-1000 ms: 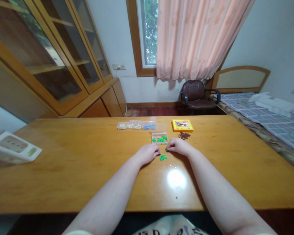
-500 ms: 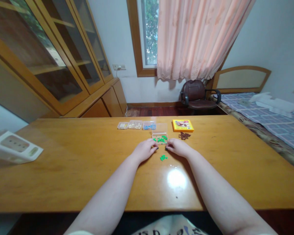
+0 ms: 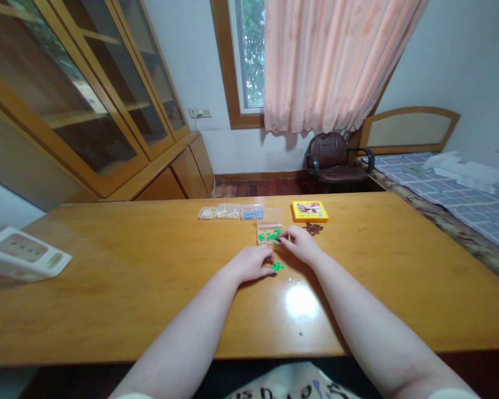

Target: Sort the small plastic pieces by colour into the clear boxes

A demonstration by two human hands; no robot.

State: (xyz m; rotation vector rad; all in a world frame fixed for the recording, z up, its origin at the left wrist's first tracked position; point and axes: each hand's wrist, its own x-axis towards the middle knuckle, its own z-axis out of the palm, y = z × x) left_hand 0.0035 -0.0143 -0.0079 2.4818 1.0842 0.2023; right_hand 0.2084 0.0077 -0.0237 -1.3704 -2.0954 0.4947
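Observation:
A clear plastic box (image 3: 258, 240) holds small green pieces (image 3: 270, 237), its transparent lid raised at the back. My right hand (image 3: 300, 244) is at the box's right side, fingertips pinched together over its front right corner; whether a piece is between them is too small to see. In front of the box lies a small heap of green pieces (image 3: 277, 266) on the table. My left hand (image 3: 251, 262) rests beside this heap, thumb and fingers apart at its left edge.
On the wooden table (image 3: 149, 288) stand clear boxes of white pieces (image 3: 228, 213) and blue pieces (image 3: 253, 214). A yellow box (image 3: 310, 211) lies at the back right, with a heap of brown pieces (image 3: 313, 229) before it. A white appliance (image 3: 27, 252) stands at far left.
My left hand has moved from the box's front left corner toward me, to the loose green heap. The right hand has shifted slightly up and left, its fingertips now over the box.

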